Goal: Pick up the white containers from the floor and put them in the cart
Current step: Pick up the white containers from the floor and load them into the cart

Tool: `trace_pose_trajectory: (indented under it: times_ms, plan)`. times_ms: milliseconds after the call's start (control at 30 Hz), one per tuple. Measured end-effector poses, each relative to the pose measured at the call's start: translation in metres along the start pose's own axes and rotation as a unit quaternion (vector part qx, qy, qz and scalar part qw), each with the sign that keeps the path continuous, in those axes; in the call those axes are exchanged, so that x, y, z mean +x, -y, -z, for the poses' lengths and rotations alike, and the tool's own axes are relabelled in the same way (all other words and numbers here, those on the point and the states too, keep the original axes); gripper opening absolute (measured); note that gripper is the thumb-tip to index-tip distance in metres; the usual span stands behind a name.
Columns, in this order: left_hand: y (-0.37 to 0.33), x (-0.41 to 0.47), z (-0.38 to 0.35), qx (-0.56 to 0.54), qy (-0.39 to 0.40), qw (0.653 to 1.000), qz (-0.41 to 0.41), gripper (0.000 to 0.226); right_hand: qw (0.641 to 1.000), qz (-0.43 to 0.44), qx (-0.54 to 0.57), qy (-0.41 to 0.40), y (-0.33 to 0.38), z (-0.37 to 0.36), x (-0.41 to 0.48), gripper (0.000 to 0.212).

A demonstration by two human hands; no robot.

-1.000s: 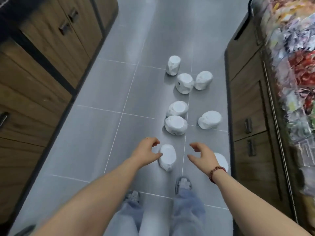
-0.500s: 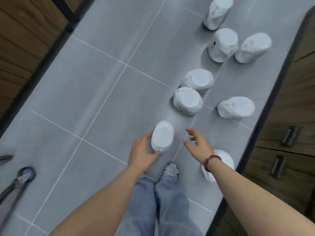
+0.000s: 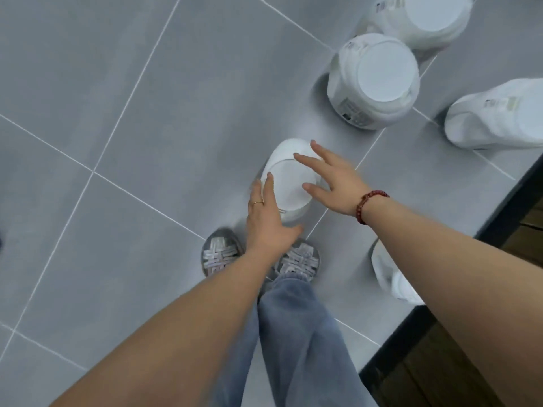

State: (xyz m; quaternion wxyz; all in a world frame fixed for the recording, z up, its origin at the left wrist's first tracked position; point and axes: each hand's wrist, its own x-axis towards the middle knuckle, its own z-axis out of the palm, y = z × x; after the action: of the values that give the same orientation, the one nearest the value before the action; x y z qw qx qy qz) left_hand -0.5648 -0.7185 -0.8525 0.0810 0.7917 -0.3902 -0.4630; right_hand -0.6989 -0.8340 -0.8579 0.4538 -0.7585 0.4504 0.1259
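A white container lies on the grey tiled floor just ahead of my shoes. My left hand lies against its near left side with straight fingers. My right hand reaches over its right side, fingers spread and straight, touching or just above its top. More white containers stand and lie around: one upright ahead right, one at the top edge, one on its side at far right, one partly hidden under my right forearm. No cart is in view.
A dark plinth and wooden cabinet front run along the lower right. My two shoes and jeans legs stand right behind the nearest container. Grey floor tiles stretch to the left.
The view has dropped much closer to the floor. Both hands have closed in on the nearest container, the left now against its side and the right over its top.
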Motion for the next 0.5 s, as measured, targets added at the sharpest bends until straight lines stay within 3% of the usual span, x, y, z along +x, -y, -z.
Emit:
trace_pose_trajectory:
  times_ms: [267,433,500]
  plan:
    - [0.010,0.026,-0.059,0.037,-0.073,0.997,0.006,0.131,0.994,0.037,-0.090,0.039,-0.016,-0.026,0.035,0.073]
    - [0.034,0.057,-0.046,0.094,-0.129,0.983,-0.090,0.128,0.987,0.035,-0.155,0.004,-0.026,-0.022,0.027,0.101]
    - [0.043,0.077,-0.028,0.127,-0.099,0.976,-0.147,0.128,0.983,0.025,-0.183,-0.014,-0.029,-0.020,0.025,0.116]
